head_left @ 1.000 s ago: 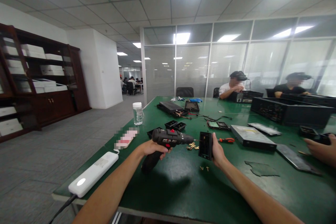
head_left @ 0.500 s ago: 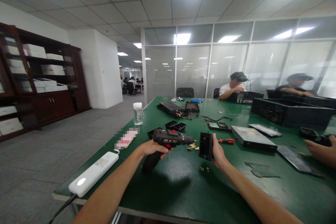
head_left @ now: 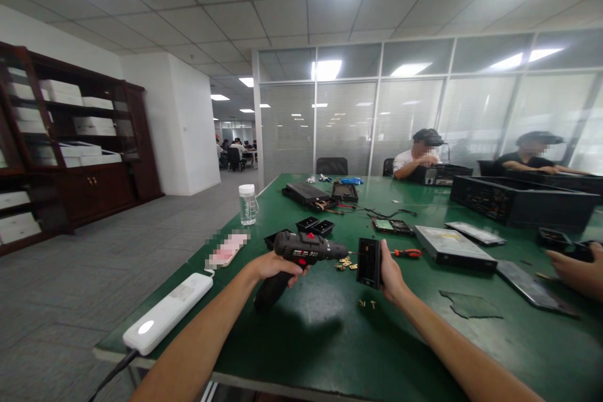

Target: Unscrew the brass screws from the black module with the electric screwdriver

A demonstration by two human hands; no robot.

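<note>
My left hand (head_left: 277, 266) is wrapped round the grip of a black cordless drill (head_left: 308, 248) with red details. The drill points right, its bit tip at a black rectangular plastic box (head_left: 369, 262). My right hand (head_left: 391, 273) holds that box upright by its right side, with the open face turned toward me. Whether the bit touches a screw cannot be made out. Brass-coloured metal pieces (head_left: 346, 264) lie on the table behind the drill's tip, and a few small screws (head_left: 367, 304) lie below the box.
The green table (head_left: 301, 352) also bears small black boxes (head_left: 315, 226), an orange-handled screwdriver (head_left: 407, 254), an optical drive (head_left: 455, 247), a water bottle (head_left: 247, 204) and a white power strip (head_left: 169, 311). A co-worker's hand (head_left: 577, 270) is at the right edge. Computer cases (head_left: 522, 204) stand farther back.
Both hands, the drill and the box keep nearly the same places. The small screws below the box look slightly rearranged.
</note>
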